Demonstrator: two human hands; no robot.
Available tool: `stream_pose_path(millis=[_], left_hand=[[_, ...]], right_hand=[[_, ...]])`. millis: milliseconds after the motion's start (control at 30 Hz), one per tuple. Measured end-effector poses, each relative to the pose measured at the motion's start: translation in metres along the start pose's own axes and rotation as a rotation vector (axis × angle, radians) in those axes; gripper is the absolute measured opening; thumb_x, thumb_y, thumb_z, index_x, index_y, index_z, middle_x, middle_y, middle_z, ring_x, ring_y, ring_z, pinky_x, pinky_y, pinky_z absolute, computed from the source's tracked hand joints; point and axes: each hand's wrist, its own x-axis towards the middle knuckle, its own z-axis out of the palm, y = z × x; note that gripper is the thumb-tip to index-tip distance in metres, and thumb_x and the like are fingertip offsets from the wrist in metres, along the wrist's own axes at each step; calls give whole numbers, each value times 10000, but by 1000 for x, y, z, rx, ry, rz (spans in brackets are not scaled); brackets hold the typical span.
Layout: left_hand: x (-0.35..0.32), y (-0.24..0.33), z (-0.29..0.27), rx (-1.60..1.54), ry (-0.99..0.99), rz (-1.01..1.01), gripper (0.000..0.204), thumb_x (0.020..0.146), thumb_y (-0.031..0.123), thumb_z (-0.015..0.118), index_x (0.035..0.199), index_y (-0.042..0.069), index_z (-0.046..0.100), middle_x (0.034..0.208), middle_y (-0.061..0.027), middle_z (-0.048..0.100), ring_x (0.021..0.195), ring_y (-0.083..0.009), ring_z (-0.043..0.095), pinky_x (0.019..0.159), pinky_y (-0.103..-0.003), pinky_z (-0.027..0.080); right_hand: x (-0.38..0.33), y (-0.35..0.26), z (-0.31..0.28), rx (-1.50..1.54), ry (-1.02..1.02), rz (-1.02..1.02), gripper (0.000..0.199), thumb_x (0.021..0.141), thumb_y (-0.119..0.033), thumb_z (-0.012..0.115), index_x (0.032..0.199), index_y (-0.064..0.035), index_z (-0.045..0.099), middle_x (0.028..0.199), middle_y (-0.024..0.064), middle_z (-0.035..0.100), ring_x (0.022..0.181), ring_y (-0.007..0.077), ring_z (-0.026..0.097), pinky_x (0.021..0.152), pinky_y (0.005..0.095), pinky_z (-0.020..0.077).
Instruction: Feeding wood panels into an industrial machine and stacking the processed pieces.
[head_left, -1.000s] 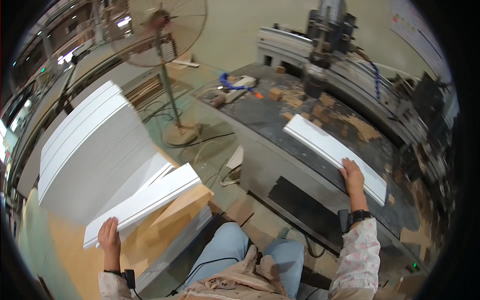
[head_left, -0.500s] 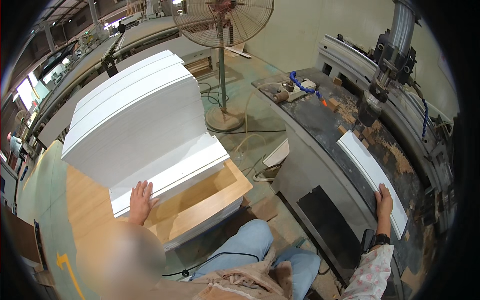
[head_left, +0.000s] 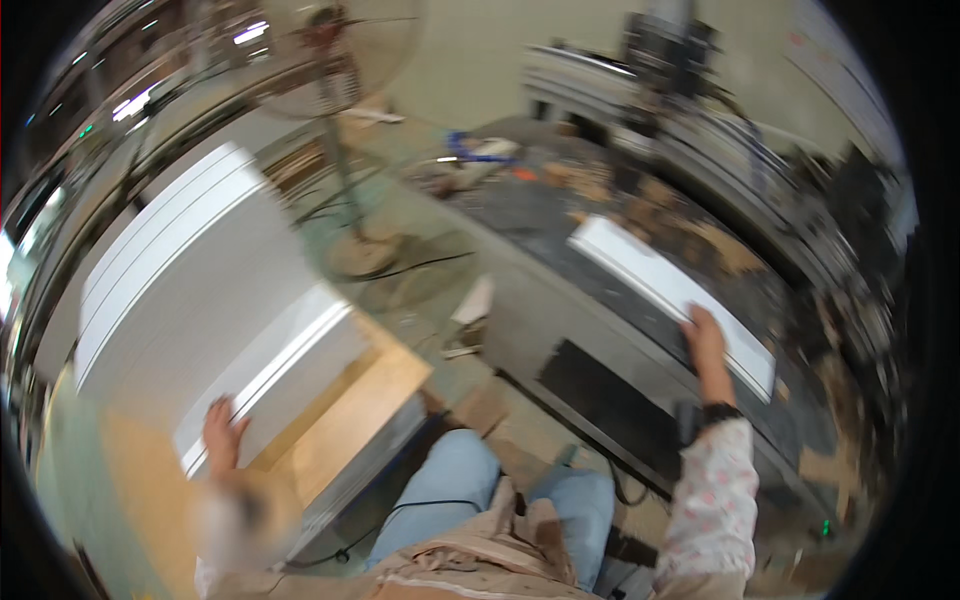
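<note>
On the left, my left hand (head_left: 224, 435) rests with fingers spread on the near end of a low stack of white boards (head_left: 275, 372). Taller piled white boards (head_left: 170, 270) rise just behind it. My right arm reaches to the machine table, where a long white board (head_left: 660, 280) lies flat. My right hand (head_left: 705, 340) grips that board near its closer end, fingers over its near long edge. The picture is blurred by motion, so finer detail of the fingers is lost.
Under the white stacks is a tan wooden board (head_left: 365, 400). The dark machine table (head_left: 520, 210) carries wood scraps, sawdust and a blue hose (head_left: 480, 150). Machine rails and a head (head_left: 665, 60) stand behind it. A pedestal fan (head_left: 345, 180) and a floor cable are beyond the gap.
My view has swung to the right, so the stacks, fan and machine table all sit further left in the picture. Both hands stay at their boards; the right-hand board still lies on the table.
</note>
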Motion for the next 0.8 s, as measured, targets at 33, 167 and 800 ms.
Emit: stream_pose_path(millis=[33, 167, 800], left_hand=[[-5, -8, 1, 16, -2, 19, 585, 704, 177, 816, 1227, 28, 601, 1291, -173, 585, 1215, -359, 527, 1028, -415, 430], [-7, -28, 5, 55, -102, -133, 586, 775, 102, 752, 1313, 23, 533, 1358, -209, 522, 1236, -384, 496, 1044, -429, 411], [73, 546, 43, -854, -88, 1010, 555, 796, 63, 707, 1322, 45, 532, 1353, -182, 499, 1269, -379, 463, 1065, -433, 362]], right_hand=[[1, -11, 0, -22, -21, -27, 414, 860, -234, 649, 1229, -54, 595, 1254, 164, 591, 1184, 349, 540, 1011, 418, 428], [0, -24, -7, -148, 57, -92, 422, 830, -361, 683, 1168, -118, 620, 1181, 97, 650, 1160, 366, 566, 947, 464, 468], [-335, 98, -188, -328, 199, 586, 498, 817, -288, 713, 1261, -98, 590, 1341, 152, 550, 1221, 352, 511, 1010, 426, 438]])
